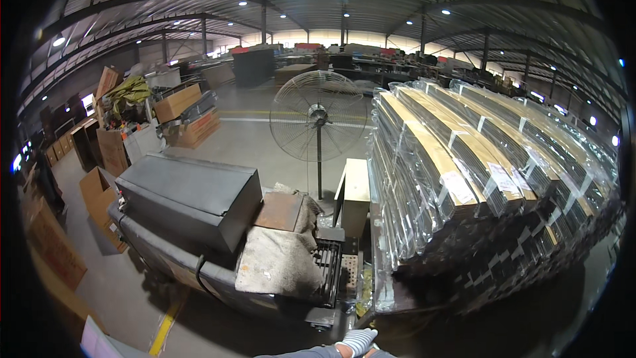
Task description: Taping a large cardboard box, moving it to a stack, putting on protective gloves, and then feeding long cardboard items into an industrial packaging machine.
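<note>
Read from the middle of the view, the gloved left hand point(358, 340) sits near six o'clock, slightly toward five, in a white and grey striped glove. Its sleeve point(305, 353) comes in along the lower edge from seven o'clock. The fingers point toward two o'clock and seem to lie close together; whether they grip anything, I cannot tell. The right hand does not show.

The wrapped stack point(424, 136) fills the three o'clock side: long tan and dark flat pieces in clear film, bound with pale straps, with white labels point(457, 187) on their near ends. Its lower near corner lies just beyond the hand, around twelve to one o'clock from it; contact is too small to tell.

At eight to nine o'clock a dark box-shaped cover point(189, 192) lies on a low machine point(262, 299). At seven o'clock a stained grey cloth point(278, 262) drapes over the machine's end, a brown plate point(279, 211) on top of it. Slotted metal point(328, 265) shows beside the cloth at six o'clock. A round wire-guarded fan point(318, 116) stands at twelve o'clock, a cardboard box point(177, 103) at ten.
</note>
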{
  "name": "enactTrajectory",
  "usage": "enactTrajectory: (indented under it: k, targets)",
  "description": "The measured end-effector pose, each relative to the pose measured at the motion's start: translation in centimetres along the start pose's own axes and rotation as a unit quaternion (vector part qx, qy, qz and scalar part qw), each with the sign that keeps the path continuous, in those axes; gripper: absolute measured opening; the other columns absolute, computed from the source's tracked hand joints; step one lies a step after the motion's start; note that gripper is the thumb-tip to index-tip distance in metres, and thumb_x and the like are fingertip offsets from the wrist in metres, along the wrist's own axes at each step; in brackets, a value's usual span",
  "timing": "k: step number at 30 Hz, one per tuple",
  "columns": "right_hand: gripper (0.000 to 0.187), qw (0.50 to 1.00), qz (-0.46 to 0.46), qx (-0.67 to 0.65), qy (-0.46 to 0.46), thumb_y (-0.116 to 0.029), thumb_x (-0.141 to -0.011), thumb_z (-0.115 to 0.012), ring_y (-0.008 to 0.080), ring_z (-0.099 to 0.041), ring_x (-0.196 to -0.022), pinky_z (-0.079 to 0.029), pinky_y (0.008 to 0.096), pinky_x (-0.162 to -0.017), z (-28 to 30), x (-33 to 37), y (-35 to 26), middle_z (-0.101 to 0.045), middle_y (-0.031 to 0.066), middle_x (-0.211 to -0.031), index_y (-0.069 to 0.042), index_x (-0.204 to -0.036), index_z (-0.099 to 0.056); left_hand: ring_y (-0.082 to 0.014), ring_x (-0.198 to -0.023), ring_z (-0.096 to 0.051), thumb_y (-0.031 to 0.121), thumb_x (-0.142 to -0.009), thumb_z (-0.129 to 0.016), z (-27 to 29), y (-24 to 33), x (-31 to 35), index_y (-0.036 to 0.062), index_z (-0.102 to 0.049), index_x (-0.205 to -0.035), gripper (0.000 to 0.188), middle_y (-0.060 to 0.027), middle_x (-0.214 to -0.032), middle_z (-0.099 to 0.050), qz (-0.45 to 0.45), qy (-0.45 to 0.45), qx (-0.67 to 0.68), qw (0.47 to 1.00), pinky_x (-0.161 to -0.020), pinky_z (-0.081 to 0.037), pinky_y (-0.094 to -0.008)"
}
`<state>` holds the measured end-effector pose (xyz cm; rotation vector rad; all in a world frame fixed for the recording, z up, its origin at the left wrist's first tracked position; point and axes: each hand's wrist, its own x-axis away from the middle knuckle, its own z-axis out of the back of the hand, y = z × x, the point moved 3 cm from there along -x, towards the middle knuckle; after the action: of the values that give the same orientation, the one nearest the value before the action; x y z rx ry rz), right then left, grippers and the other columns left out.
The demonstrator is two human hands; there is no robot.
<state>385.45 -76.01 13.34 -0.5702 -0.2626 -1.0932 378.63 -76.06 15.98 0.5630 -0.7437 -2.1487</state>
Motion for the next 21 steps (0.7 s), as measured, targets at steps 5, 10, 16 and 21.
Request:
enactTrajectory:
  k: [5,10,16,21]
  targets:
    - [0.058,1.0,0.011,0.005,0.027,-0.041,-0.082,-0.069,0.0307,-0.063,-0.109,-0.05,0.0457,-0.093,-0.8,1.9,3.5,-0.063,0.0169,-0.121,-0.005,-0.127,-0.058,-0.0335,-0.081,-0.068,0.028,-0.086,-0.06,-4.5,3.0,-2.9,0.0018,-0.063,-0.077,0.028,-0.0182,-0.084,-0.068,0.022,-0.097,-0.107,0.989,-0.066,-0.053,-0.0453]
    - [0.058,0.998,0.041,0.022,0.043,-0.039,-0.082,-0.069,0.0316,-0.063,-0.109,-0.05,0.0463,-0.093,-1.3,2.3,6.2,-0.063,0.0173,-0.122,-0.006,-0.128,-0.058,-0.0354,-0.087,-0.07,0.03,-0.082,-0.07,-6.4,1.6,-3.0,0.0078,-0.071,-0.093,0.025,-0.0175,-0.092,-0.072,0.205,-0.114,0.105,0.966,-0.077,-0.054,-0.0428]
    - [0.057,0.994,0.063,0.061,0.069,-0.037,-0.082,-0.069,0.0328,-0.062,-0.11,-0.049,0.0471,-0.094,-0.6,1.1,7.9,-0.063,0.0178,-0.123,-0.006,-0.128,-0.058,-0.0208,-0.086,-0.07,0.015,-0.075,-0.076,-8.6,-0.7,-2.6,0.007,-0.073,-0.095,0.022,-0.0087,-0.092,-0.075,0.224,0.071,0.286,0.929,-0.078,-0.055,-0.0355]
    - [0.056,0.992,0.037,0.09,0.083,-0.036,-0.082,-0.069,0.0337,-0.062,-0.111,-0.049,0.0477,-0.095,0.1,1.1,9.2,-0.063,0.0183,-0.124,-0.006,-0.129,-0.058,-0.0291,-0.076,-0.067,0.03,-0.091,-0.058,-14.8,-5.3,-1.8,0.0041,-0.06,-0.077,0.03,-0.0185,-0.084,-0.067,-0.047,0.307,0.368,0.877,-0.062,-0.051,-0.0465]
